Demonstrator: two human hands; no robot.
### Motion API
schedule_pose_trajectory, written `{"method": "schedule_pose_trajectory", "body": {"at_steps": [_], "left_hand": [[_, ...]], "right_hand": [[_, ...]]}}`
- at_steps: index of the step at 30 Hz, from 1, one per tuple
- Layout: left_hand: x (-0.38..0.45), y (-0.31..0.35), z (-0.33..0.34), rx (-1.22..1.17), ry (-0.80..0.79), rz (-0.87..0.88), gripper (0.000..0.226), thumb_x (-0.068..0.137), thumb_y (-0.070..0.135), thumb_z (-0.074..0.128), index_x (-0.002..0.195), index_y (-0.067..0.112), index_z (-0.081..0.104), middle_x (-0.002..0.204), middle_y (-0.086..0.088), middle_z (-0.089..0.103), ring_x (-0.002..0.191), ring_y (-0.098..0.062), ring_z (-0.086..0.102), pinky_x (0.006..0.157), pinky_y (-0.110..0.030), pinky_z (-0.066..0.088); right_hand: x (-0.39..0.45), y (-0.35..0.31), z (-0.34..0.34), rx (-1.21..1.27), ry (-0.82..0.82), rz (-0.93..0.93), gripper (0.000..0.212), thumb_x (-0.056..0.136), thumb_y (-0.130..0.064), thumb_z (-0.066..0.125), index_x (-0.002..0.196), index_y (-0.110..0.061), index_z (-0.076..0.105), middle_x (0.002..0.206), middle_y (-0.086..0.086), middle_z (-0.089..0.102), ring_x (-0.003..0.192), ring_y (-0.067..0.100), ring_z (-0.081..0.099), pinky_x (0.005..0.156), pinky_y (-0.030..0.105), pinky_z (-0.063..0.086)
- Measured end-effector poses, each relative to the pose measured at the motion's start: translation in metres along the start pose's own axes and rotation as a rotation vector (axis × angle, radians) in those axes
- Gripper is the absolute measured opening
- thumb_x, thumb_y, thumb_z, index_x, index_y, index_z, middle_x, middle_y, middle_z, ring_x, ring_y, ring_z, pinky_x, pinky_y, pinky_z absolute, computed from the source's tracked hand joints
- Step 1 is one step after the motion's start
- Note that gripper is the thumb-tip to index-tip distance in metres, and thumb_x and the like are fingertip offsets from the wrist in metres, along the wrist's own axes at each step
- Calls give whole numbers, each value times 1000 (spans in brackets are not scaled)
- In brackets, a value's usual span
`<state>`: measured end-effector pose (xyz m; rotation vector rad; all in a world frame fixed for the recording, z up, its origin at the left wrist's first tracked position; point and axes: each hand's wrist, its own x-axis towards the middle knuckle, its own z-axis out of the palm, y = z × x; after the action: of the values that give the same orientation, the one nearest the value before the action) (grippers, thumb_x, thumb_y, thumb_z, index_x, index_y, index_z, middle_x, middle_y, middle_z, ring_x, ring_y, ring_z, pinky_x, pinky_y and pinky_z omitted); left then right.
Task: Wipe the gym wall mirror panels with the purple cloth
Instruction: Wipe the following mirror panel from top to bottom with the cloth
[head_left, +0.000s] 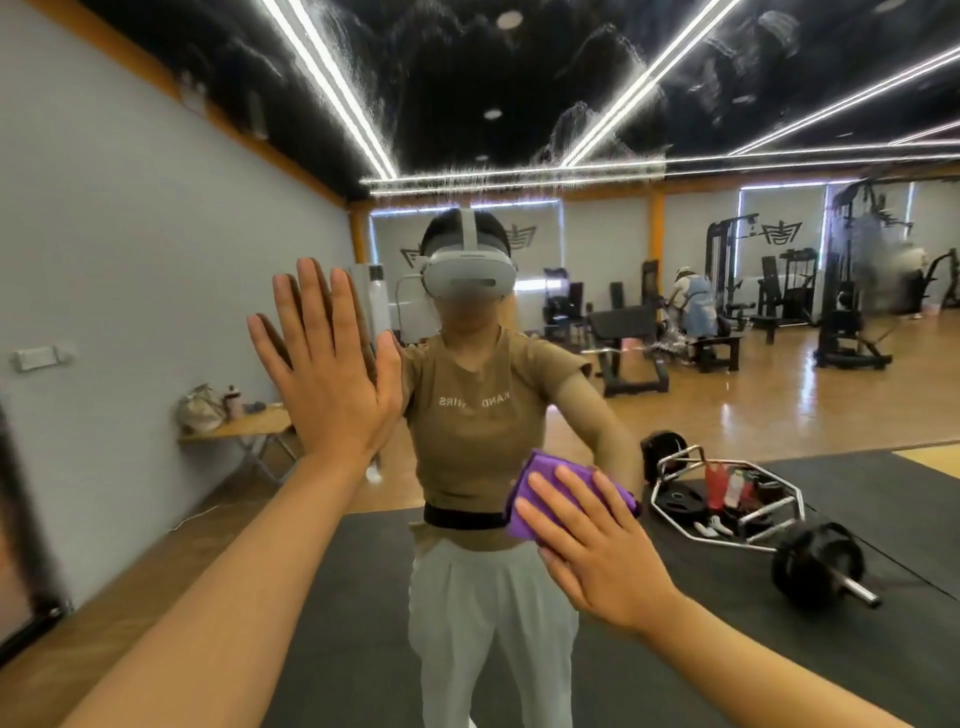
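Against the mirror panel (779, 364), near the middle of the view, the right hand (597, 551) presses the purple cloth (545, 480) flat to the glass with straight, spread fingers (545, 493); its grip is wide, the cloth held only by pressure of the palm and not pinched. Up and to the left, the left hand (327, 364) lies flat on the glass, fingers straight and together, holding nothing, apparently as a brace.

To wipe well from here, I judge the palm should keep even pressure so the folded cloth does not slip out from under the fingers, and the strokes should overlap. The bare left palm is likely to leave prints, so that patch probably needs a pass of the cloth once the hand lifts. Streaks show in the upper part of the panel, which suggests that part is not yet wiped.

Reflected at the right, a hex bar frame (727, 499) on the dark floor mat (883, 493) rings a red bottle (716, 483), a paler bottle and some small items I cannot make out. Far left, a folding tabletop (249, 426) carries a bag (200, 408) and a bottle; what the bag holds is hidden.
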<state>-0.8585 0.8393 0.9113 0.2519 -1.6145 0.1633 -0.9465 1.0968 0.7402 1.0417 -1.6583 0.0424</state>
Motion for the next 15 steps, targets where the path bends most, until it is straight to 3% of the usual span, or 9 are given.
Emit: {"method": "schedule_pose_trajectory", "body": {"at_steps": [4, 10, 15], "left_hand": [[1, -1, -1, -5, -5, 0, 66, 105, 42, 28, 160, 9, 17, 166, -18, 17, 153, -38, 13, 122, -62, 8], [1, 0, -2, -12, -19, -2, 66, 104, 41, 30, 160, 9, 17, 166, -18, 16, 153, -38, 12, 122, -61, 6], [1, 1, -3, -22, -24, -10, 66, 104, 43, 27, 160, 9, 18, 166, -18, 17, 153, -38, 13, 122, -61, 7]], "right_hand": [[-31, -4, 5, -30, -92, -69, 57, 108, -39, 27, 163, -26, 15, 170, -2, 9, 156, 22, 11, 125, 45, 11], [11, 36, -19, -66, -118, -290, 63, 104, -40, 38, 162, -27, 17, 170, -1, 12, 156, 21, 12, 127, 42, 3], [119, 93, -58, -33, -12, -33, 55, 108, -41, 24, 159, -22, 17, 166, 7, 17, 155, 25, 12, 126, 42, 1]]}}
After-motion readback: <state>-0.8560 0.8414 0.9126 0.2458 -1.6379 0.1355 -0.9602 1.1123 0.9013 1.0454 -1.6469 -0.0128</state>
